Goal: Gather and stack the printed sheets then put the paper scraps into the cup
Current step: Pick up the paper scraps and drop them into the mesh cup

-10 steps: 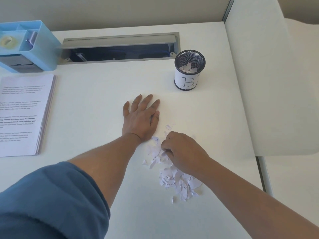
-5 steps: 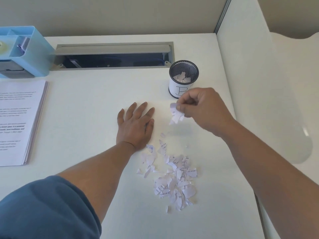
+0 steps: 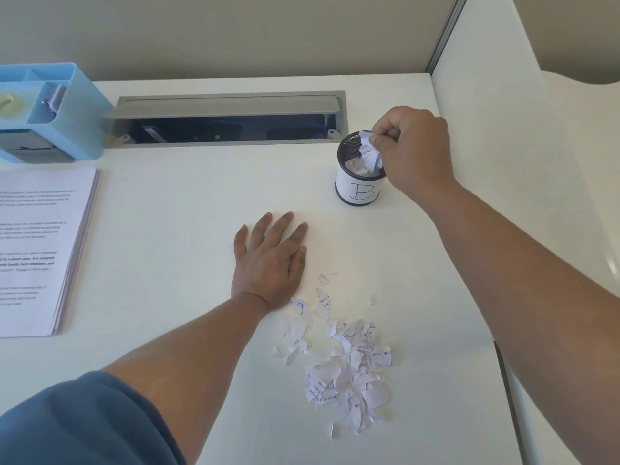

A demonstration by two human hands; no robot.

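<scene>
- Dropping a pinch of torn scraps (image 3: 368, 152) into the cup (image 3: 358, 182): right hand (image 3: 414, 154) poised over the rim, grip clenched on a few pieces, not yet let go.
- Standing upright at the far right of the table (image 3: 188, 182), marked with a hand-drawn "B", black mesh showing above a white label; already holding some white scraps at the bottom.
- Lying loose nearer the body: one main heap of paper scraps (image 3: 349, 380), with a handful of strays trailing from it toward the left wrist. Too many and too overlapped for an exact count; dozens at a guess.
- Resting flat just beside those strays: left hand (image 3: 271, 260), fingers straight, grip released and empty.
- Sitting squared up at the left edge: one stack of printed sheets (image 3: 40, 246), sheet count not readable from the edges. Gathering and stacking looks done.
- Judging overall: first half finished, second half under way, most scraps still outside the cup, several more trips likely.
- Counting the rest: one cup, one stack, two hands, one blue desk organiser (image 3: 50, 109) at far left, one open cable tray (image 3: 228, 119) at the back.
</scene>
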